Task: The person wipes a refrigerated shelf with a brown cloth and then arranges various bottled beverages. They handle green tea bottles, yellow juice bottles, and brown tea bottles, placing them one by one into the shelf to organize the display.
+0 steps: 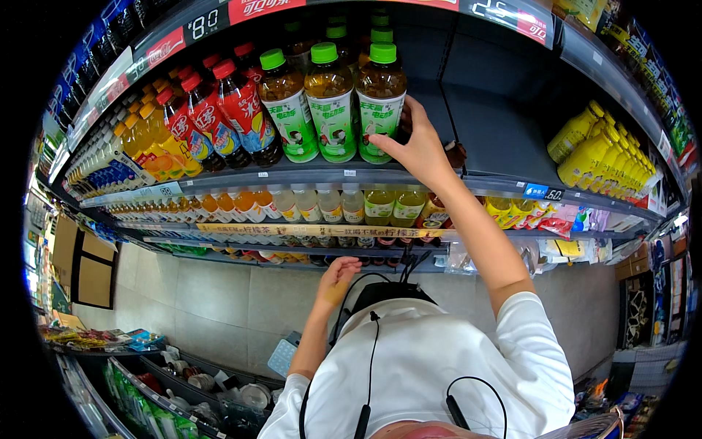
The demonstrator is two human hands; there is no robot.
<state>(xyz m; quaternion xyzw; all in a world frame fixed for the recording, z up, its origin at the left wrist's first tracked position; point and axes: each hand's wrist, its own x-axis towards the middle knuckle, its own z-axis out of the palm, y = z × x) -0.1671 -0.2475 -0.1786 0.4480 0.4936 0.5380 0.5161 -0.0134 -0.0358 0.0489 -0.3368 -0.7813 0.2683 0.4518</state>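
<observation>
My right hand [411, 140] is at the rightmost front green-capped tea bottle [381, 104], its thumb over the front of the label and its other fingers partly hidden behind the bottle's right side. Two more front bottles with green caps, a middle one [330, 104] and a left one [289, 110], stand upright beside it, with others behind. Red-capped tea bottles [244, 110] stand to their left. My left hand [337, 280] hangs low before my body, fingers slightly curled, holding nothing.
The grey shelf edge [307, 176] runs below the bottles. Yellow bottles [589, 159] stand at the right of this shelf. Lower shelves hold more drinks and packets. A price rail [329, 8] crosses above. Behind me at the left are bins of goods [203, 395].
</observation>
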